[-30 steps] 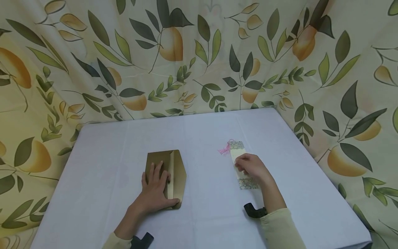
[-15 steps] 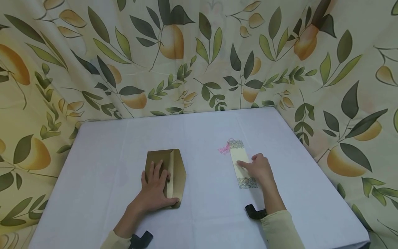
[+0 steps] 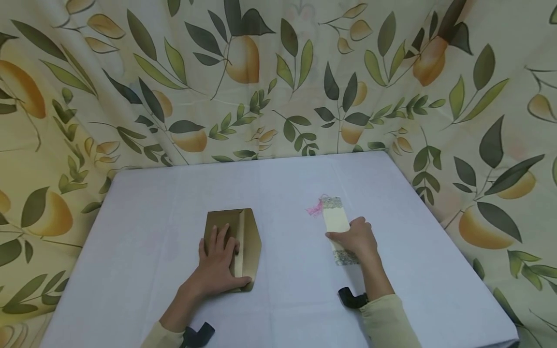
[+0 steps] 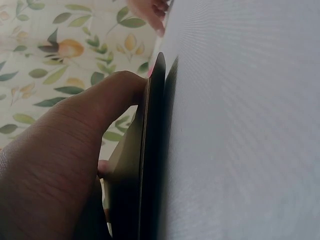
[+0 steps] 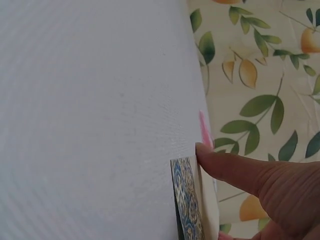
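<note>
A gold-brown envelope (image 3: 251, 237) lies on the white-covered table with its pointed flap to the right. My left hand (image 3: 217, 266) rests spread on it, the thumb near the bottom edge; in the left wrist view that thumb touches the envelope's edge (image 4: 154, 85). To the right lies a cream bookmark (image 3: 336, 220) with patterned ends and a pink tassel (image 3: 315, 209). My right hand (image 3: 359, 239) grips it across its lower half, thumb on the left edge and fingers at the right. In the right wrist view the thumb meets the bookmark's edge beside a blue patterned band (image 5: 187, 197).
The white tablecloth (image 3: 287, 290) stretches between and around both items. A curtain (image 3: 278, 111) printed with fruit and leaves hangs behind the table and at its sides. Black wrist mounts (image 3: 351, 298) stick out below both hands.
My right hand first had its fingers over the bookmark's middle. Its thumb then reached across, and now the hand spans the width with the thumb at the left edge. The left hand stays put.
</note>
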A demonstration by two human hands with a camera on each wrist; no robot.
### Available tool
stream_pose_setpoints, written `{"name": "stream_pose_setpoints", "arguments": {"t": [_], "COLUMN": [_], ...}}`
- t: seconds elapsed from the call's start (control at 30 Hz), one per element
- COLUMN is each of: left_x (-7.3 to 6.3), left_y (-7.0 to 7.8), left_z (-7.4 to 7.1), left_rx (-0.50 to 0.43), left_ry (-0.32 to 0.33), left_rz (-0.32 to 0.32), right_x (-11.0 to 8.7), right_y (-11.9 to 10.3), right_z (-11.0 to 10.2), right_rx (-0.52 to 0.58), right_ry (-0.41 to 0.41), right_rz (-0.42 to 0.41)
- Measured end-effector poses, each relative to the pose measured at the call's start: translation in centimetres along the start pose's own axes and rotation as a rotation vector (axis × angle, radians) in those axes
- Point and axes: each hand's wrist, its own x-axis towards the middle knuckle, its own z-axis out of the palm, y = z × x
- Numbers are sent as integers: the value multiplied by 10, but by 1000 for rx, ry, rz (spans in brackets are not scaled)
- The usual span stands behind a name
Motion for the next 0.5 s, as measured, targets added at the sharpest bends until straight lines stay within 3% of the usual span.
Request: {"name": "stream_pose_setpoints", "arguments": {"t": [0.27, 0.5], "left_x": [-1, 1], "left_y": [0, 1], "left_z": [-2, -4], "left_rx": [-5, 15], "left_ry": [-27, -45], "left_rz": [-16, -29], "right_x": [1, 7], "right_y": [4, 6], "right_z": [1, 11], "right_rx": [57, 277], "right_ry": [-2, 41], "right_rz": [-45, -101]}}
